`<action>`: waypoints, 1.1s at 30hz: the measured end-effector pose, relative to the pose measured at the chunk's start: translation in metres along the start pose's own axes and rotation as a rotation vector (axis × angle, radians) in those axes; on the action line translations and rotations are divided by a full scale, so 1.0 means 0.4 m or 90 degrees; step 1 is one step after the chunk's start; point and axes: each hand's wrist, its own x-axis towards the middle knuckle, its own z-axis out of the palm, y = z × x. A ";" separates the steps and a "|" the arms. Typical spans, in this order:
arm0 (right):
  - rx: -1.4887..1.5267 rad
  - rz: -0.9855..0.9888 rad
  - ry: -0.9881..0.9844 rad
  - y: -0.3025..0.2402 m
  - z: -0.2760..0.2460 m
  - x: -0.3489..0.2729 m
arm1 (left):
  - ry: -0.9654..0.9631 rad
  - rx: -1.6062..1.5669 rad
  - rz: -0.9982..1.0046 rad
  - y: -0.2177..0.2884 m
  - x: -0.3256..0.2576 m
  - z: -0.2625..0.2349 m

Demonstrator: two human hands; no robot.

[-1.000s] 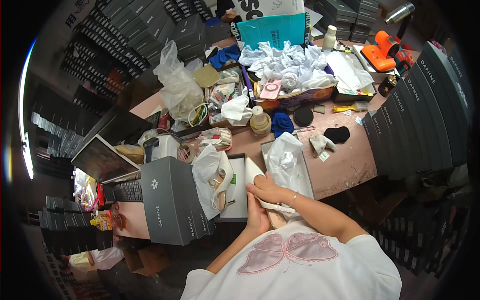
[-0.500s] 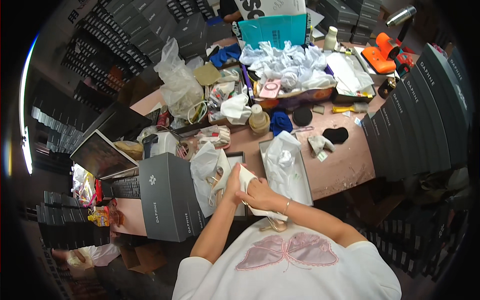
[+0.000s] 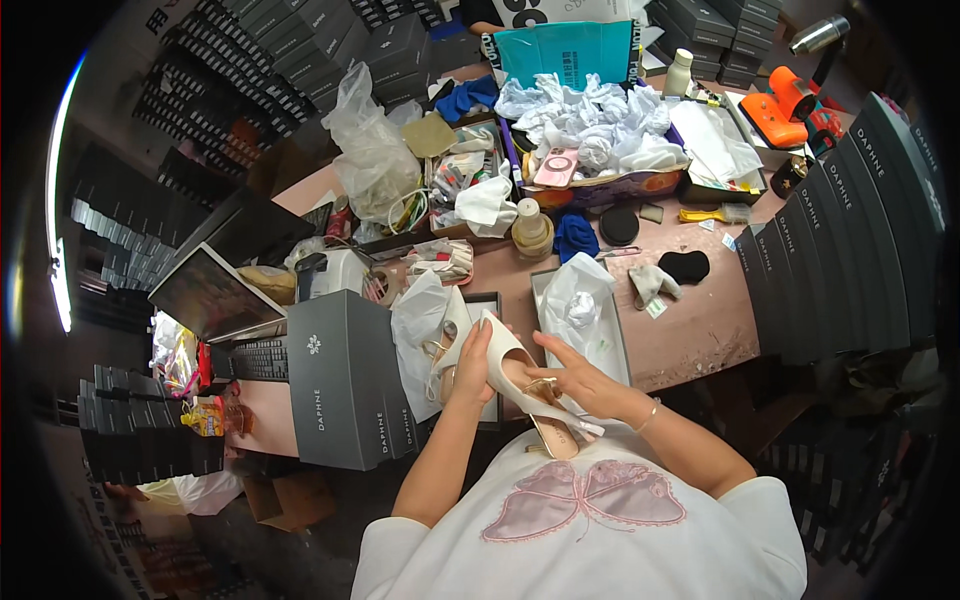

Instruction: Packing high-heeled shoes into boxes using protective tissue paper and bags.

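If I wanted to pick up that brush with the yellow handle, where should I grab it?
I'd pinch the brush by its yellow handle, at the left end, away from the pale bristles. Coming down from above, on the near side, seems best: it lies flat on the table, with a dark box just behind it.

On my feed, a bright light tube point(image 3: 61, 288) glows at far left; dark boxes point(image 3: 205, 105) stand stacked beyond the pinkish counter point(image 3: 705, 335), above dark floor point(image 3: 358, 515).
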 end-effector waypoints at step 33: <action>-0.120 0.036 -0.040 -0.038 0.041 0.047 | -0.013 -0.010 -0.010 -0.004 -0.003 0.025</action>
